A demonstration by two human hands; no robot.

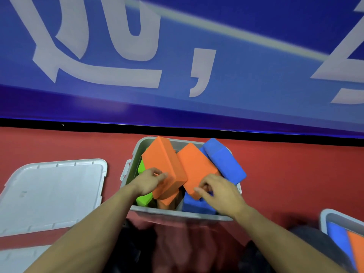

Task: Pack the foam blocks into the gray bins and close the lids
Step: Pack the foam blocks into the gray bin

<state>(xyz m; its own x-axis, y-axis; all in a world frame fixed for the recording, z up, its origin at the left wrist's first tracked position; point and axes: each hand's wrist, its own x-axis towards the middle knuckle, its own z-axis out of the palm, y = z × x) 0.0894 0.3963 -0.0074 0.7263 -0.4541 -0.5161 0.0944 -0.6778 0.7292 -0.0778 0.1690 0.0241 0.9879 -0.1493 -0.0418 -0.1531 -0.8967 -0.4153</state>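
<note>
Head view showed our left hand (149, 180) gripping one orange foam block (163, 166) and our right hand (214, 191) pinching another orange block (197, 170), both tilted, long axes pointing away, proud of the gray bin (136, 152).

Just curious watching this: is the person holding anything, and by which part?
Yes. The left hand grips one orange block at its near end; the right hand pinches another orange block's near corner.
</note>
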